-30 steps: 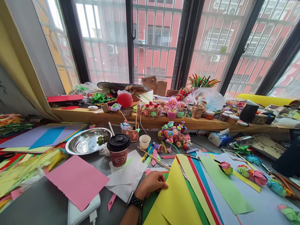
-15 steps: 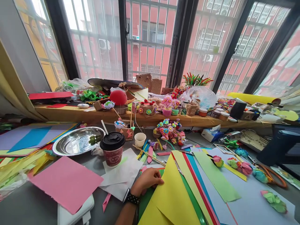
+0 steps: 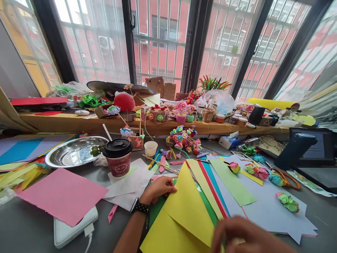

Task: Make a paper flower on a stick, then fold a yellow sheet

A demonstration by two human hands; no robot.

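The folded yellow paper sheet [image 3: 184,211] lies toward the near edge of the grey table [image 3: 28,228], at its middle, above a green sheet [image 3: 157,211]. The left hand [image 3: 159,188], with a black dotted watch band [image 3: 141,207] at the wrist, holds the left edge of the yellow paper; its thumb and fingers are closed in a small pinch. The right hand [image 3: 240,232] is blurred near the right corner of this paper, its fingers curled; I cannot tell if it grips something.

To the right, coloured paper strips [image 3: 209,182] spread like a fan beside white sheets [image 3: 271,214], on which crumpled paper flowers [image 3: 288,202] rest.

Toward the far edge of the table stand the containers. An oval, shiny metal plate [image 3: 70,153] carries small green round pieces [image 3: 96,151] at its right end. Just beside it, a dark red paper cup [image 3: 118,167] has a black lid [image 3: 117,148] and a white straw [image 3: 107,132]. Farther right is a small white paper cup [image 3: 151,149], whose inside I cannot see clearly. Behind, a brown box [image 3: 137,143] holds thin sticks.
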